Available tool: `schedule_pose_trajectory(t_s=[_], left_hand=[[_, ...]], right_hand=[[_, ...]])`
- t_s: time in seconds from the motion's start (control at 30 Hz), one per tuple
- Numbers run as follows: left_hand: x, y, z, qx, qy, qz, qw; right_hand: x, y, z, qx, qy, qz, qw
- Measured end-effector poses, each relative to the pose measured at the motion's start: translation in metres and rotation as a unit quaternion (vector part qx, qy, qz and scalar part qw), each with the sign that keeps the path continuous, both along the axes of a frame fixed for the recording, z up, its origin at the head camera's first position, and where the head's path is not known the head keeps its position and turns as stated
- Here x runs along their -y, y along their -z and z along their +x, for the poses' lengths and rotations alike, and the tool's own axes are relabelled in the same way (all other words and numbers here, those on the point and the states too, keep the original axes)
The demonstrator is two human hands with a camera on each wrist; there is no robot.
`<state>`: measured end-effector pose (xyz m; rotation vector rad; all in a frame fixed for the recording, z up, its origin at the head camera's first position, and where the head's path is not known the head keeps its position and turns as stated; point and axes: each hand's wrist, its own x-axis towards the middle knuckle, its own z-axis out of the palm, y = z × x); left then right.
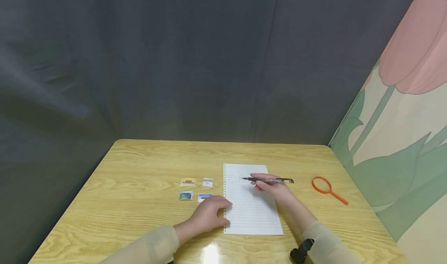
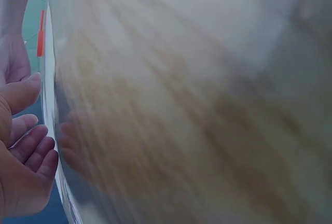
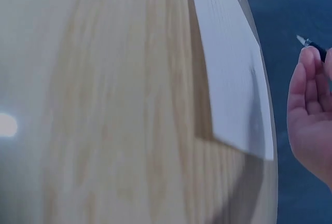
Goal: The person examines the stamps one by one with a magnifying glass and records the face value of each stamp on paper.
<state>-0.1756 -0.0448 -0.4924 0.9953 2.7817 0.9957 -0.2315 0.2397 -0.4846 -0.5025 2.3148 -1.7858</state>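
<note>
A sheet of lined, hole-punched paper lies on the table, with faint handwriting near its top. My right hand pinches a black pen with a clear barrel; its tip points left over the writing. Whether the tip touches the paper cannot be told. In the right wrist view, the pen tip shows uncovered beyond the fingers. My left hand rests at the sheet's left edge, thumb and fingers spread apart and touching it. In the left wrist view, this hand's fingers are loosely bent, holding nothing.
Left of the sheet lie small stamp-like pictures: a yellow one, a grey one, a green-blue one, and a blue one beside my left hand. An orange magnifying glass lies on the right of the wooden table.
</note>
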Motion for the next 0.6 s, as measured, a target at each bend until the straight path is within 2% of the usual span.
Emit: schedule_pose_trajectory(t_s=[0.2, 0.43, 0.6], left_hand=[[0.001, 0.005, -0.002, -0.025, 0.011, -0.023, 0.9994], [0.002, 0.009, -0.004, -0.038, 0.019, -0.033, 0.9985], [0.002, 0.009, -0.004, -0.036, 0.023, -0.037, 0.9984]], right_hand=[[0.021, 0.002, -0.005, 0.02, 0.037, 0.003, 0.9991], [0.04, 0.012, -0.009, -0.034, 0.044, 0.035, 0.9978], [0.05, 0.017, -0.01, -0.048, 0.04, 0.046, 0.997]])
